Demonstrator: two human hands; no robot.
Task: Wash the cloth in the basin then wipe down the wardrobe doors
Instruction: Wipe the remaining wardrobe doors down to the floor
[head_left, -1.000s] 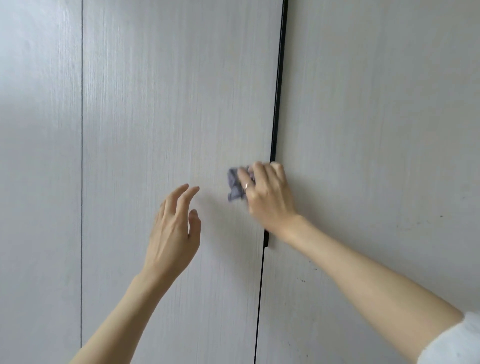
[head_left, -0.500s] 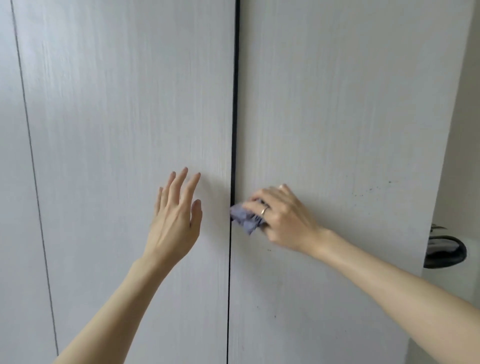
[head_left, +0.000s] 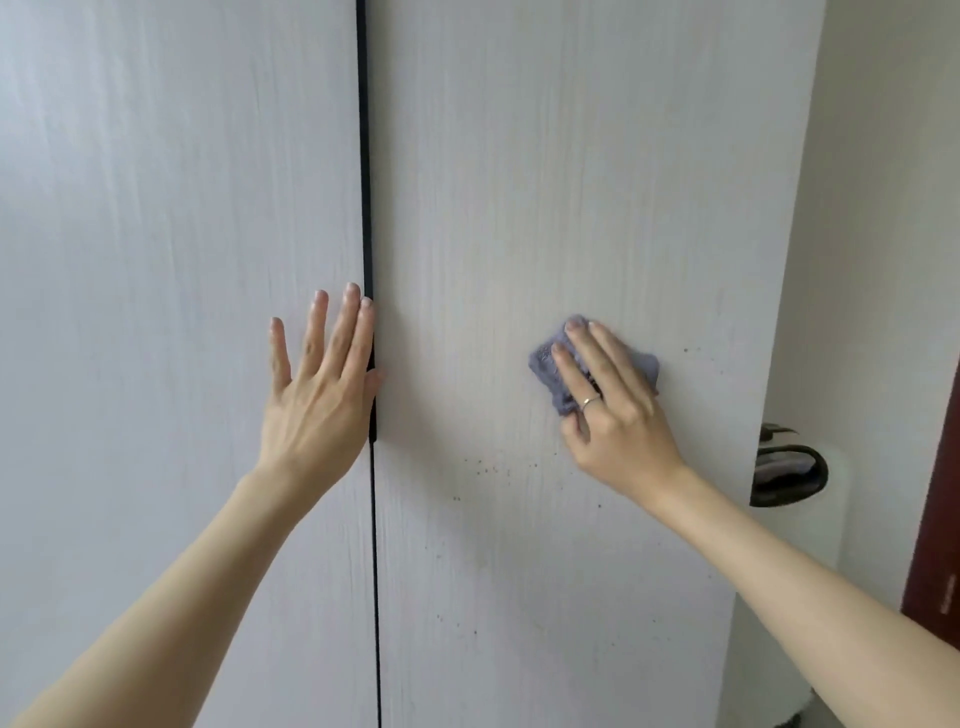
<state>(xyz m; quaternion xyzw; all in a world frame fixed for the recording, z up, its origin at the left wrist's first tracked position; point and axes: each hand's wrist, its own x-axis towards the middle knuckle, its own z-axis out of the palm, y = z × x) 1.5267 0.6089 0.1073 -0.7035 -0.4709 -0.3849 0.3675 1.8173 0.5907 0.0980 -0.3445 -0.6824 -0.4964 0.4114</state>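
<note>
Left hand (head_left: 317, 395): mine, fingers straight, flat on left wardrobe door (head_left: 171, 260)
Right hand (head_left: 608, 400): straight fingers pressing purple cloth (head_left: 550, 366) against right wardrobe door (head_left: 571, 182)
Risk: I may miss the dark specks (head_left: 488, 470) below the cloth, my wiping path sitting too high

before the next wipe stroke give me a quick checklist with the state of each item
1. Cloth flat on the right door under the right hand: ok.
2. Left hand braced flat on the left door: ok.
3. Left fingertips clear of the door gap: not ok, they lie at its edge.
4. Dark specks below the cloth wiped: not ok.
5. Cloth damp enough: cannot tell.
</note>
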